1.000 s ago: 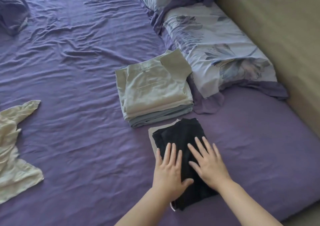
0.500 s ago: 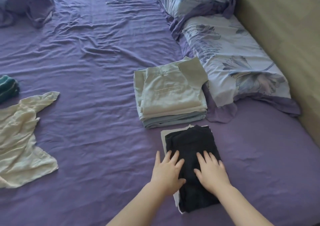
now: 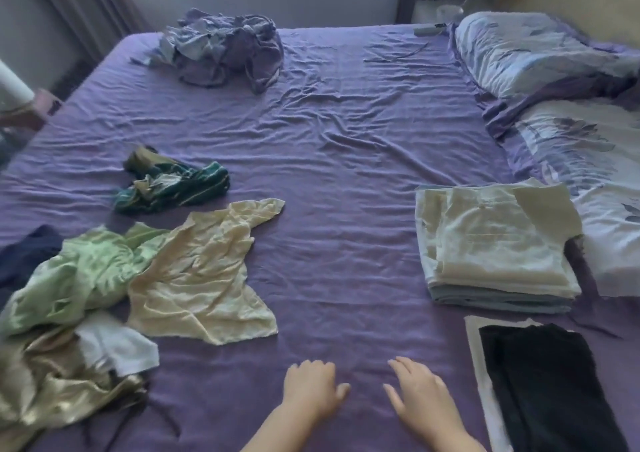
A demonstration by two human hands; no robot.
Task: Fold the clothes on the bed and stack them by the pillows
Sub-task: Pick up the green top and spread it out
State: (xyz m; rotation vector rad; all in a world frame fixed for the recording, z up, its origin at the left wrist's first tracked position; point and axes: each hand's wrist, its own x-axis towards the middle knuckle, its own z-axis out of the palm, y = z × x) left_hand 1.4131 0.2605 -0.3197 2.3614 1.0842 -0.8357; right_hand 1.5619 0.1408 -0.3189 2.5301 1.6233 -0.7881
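Observation:
Both hands hover empty over the purple sheet [image 3: 346,160] at the near edge, my left hand [image 3: 311,387] with fingers loosely curled and my right hand [image 3: 420,394] with fingers spread. To the right of them lies a folded black garment [image 3: 543,385] on a folded white one. Beyond it, a stack of folded pale clothes [image 3: 491,243] sits against the floral pillows [image 3: 568,132]. Unfolded clothes lie at the left: a cream shirt [image 3: 204,271], a light green garment [image 3: 86,271], a dark green patterned piece [image 3: 173,188] and a gold satin piece [image 3: 52,392].
A crumpled purple bedcover [image 3: 225,46] sits at the far side of the bed. A dark blue garment [image 3: 24,254] lies at the left edge. Curtains and a wall stand behind the bed, with a headboard on the right.
Both hands have lifted off the folded black garment and moved left. The view has swung left and up, bringing the unfolded clothes into sight.

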